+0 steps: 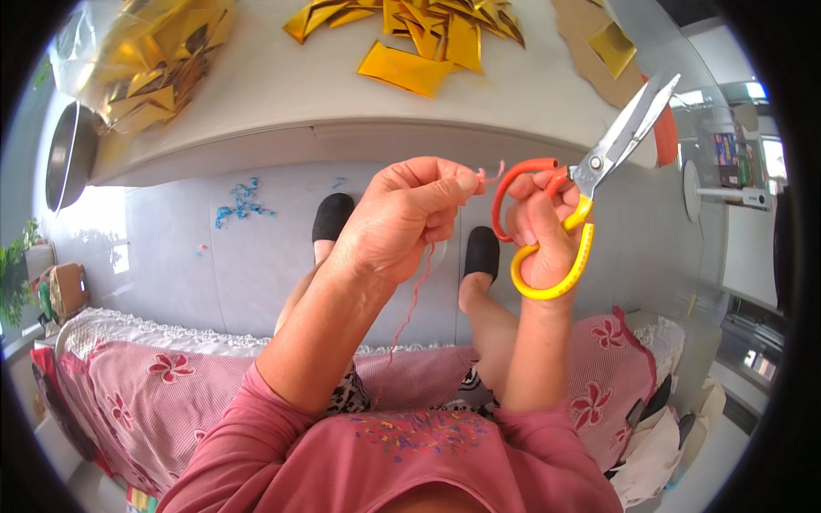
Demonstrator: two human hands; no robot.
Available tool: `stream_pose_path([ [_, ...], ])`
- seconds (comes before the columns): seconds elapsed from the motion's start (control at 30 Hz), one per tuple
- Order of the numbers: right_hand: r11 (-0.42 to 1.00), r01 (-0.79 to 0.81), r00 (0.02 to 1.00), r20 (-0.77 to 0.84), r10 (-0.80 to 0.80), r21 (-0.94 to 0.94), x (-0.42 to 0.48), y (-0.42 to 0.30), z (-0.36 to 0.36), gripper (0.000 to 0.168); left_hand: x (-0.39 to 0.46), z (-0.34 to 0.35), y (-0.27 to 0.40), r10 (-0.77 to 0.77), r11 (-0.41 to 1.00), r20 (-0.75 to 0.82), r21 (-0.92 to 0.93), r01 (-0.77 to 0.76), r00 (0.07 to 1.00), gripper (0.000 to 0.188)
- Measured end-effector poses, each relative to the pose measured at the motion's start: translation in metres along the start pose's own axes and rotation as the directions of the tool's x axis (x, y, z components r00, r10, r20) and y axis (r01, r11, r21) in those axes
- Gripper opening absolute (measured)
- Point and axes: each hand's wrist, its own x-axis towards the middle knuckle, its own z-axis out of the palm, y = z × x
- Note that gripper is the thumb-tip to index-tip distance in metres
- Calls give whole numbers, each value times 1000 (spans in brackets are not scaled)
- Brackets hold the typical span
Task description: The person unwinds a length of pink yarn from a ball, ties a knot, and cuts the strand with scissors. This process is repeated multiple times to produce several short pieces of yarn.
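Observation:
My left hand point(410, 218) pinches a thin pink string point(414, 301) between thumb and fingertips. A short curled end sticks out past the fingertips, and the longer part hangs below the hand towards my lap. My right hand point(545, 224), just to the right, holds a pair of scissors point(596, 163) with one red and one yellow handle loop. Their blades point up and to the right, away from the string, and look slightly parted. Both hands are raised above the floor, in front of the table's edge.
On the white table point(256, 96) lie folded gold foil papers point(407, 67), with a clear bag point(160, 64) of more at the left. A metal bowl point(69, 157) is beside the table. Blue string scraps point(244, 202) lie on the floor near my feet. A pink patterned cover point(160, 385) spreads behind my legs.

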Motion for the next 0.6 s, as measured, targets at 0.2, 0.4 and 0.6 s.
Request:
stream_pose_path([
  [0.2,985,-172,944,285,164,2,-5,7,-5,76,-8,-10,25,233,971,-49,62,-229,971,12],
  [0.4,918,-331,858,335,389,-219,-18,2,7,88,-11,-19,42,401,915,-91,-17,-404,911,11],
  [0.6,895,-179,874,350,336,-409,-18,10,6,90,-18,-27,49,425,902,-102,-31,-430,899,11],
])
